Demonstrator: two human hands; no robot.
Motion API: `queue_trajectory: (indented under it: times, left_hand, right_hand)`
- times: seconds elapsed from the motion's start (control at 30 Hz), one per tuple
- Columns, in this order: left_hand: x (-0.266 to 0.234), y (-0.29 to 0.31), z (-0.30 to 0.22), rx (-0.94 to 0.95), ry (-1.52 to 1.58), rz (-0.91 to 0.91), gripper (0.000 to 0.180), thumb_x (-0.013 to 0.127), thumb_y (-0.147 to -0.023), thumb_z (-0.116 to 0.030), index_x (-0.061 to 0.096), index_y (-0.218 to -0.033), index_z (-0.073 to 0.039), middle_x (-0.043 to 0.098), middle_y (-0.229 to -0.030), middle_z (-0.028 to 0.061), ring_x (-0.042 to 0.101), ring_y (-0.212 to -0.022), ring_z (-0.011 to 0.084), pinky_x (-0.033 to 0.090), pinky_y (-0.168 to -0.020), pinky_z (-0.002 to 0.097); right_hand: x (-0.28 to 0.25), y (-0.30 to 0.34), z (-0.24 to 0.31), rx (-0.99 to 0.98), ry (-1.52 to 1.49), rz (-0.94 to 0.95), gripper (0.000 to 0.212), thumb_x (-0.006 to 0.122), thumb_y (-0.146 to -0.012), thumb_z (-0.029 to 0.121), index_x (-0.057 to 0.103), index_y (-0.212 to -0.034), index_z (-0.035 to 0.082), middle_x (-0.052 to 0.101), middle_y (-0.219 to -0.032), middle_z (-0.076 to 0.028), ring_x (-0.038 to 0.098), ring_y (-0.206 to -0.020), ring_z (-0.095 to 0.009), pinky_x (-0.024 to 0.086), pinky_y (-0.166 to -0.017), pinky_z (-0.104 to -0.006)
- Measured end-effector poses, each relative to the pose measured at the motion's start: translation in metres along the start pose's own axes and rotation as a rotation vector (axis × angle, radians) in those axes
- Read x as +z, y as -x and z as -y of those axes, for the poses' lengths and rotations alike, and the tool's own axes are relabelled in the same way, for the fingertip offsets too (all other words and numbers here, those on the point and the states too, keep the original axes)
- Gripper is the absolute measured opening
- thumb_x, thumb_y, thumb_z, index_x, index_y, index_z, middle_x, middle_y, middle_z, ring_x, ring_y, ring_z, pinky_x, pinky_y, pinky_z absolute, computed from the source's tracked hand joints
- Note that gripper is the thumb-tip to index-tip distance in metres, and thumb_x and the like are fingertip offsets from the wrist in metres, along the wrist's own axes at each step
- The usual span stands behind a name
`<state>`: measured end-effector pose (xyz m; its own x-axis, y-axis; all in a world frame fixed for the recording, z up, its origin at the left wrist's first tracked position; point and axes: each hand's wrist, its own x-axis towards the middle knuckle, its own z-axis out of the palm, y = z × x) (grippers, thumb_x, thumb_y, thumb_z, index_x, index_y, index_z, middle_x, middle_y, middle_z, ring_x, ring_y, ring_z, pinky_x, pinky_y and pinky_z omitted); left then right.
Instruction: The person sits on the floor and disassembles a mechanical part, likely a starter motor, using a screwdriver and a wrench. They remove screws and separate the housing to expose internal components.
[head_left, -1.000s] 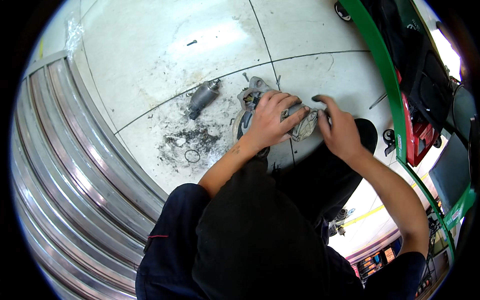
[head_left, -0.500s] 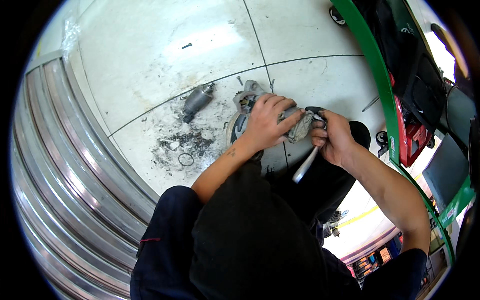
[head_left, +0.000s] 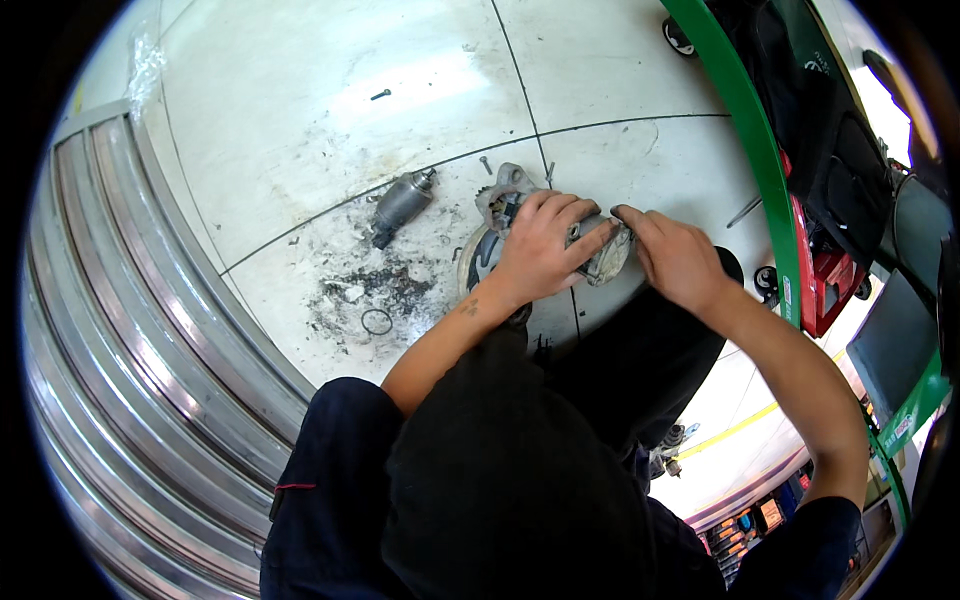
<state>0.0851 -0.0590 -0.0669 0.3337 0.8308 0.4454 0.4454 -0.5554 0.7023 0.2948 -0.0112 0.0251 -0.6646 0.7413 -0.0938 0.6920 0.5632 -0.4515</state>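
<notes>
A grey, grimy metal starter motor (head_left: 606, 263) lies on its side on the floor in front of me. My left hand (head_left: 543, 245) is wrapped over its body, fingers pointing right, and covers much of it. At the motor's right end is my right hand (head_left: 682, 262), its fingers bent in and the fingertips against the end cap; whatever they pinch there is hidden. The open nose flange (head_left: 515, 180) shows beyond my left hand. Under my left wrist sits a pale round piece (head_left: 468, 265), partly covered. A dark cylindrical solenoid (head_left: 404, 205) lies to the left.
Black grime (head_left: 375, 285) and a thin ring (head_left: 377, 321) mark the floor at left. Bolts lie about, one bolt (head_left: 381, 95) farther off. Ribbed metal panels (head_left: 150, 330) line the left side; a green frame (head_left: 745, 110) with a red case (head_left: 832, 285) stands right.
The shiny-handled tool in my right hand is out of sight now. That hand has opened out of its fist and its fingertips have moved onto the motor's end. My left hand keeps its hold.
</notes>
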Motion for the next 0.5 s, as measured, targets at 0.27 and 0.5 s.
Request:
queue_trajectory:
  times: [0.27, 0.5]
  left_hand:
    - [-0.001, -0.002, -0.001, -0.029, -0.005, 0.076, 0.077, 0.082, -0.057, -0.014, 0.065, -0.132, -0.015, 0.064, -0.124, 0.0125, 0.06, -0.114, 0.0345, 0.046, -0.097, 0.0511]
    - [-0.001, -0.003, -0.001, -0.072, 0.015, 0.165, 0.077, 0.082, -0.058, -0.013, 0.064, -0.133, -0.014, 0.064, -0.125, 0.0129, 0.06, -0.115, 0.0347, 0.046, -0.098, 0.0516]
  right_hand:
    - [-0.007, -0.01, 0.009, 0.742, -0.407, 0.253, 0.028, 0.048, -0.103, 0.012, 0.058, -0.128, 0.006, 0.068, -0.088, -0.024, 0.067, -0.078, -0.043, 0.053, -0.07, -0.0503]
    - [-0.002, -0.007, -0.003, 1.022, -0.762, 0.218, 0.032, 0.05, -0.101, 0.011, 0.057, -0.132, 0.011, 0.064, -0.083, -0.017, 0.065, -0.068, -0.037, 0.051, -0.061, -0.0483]
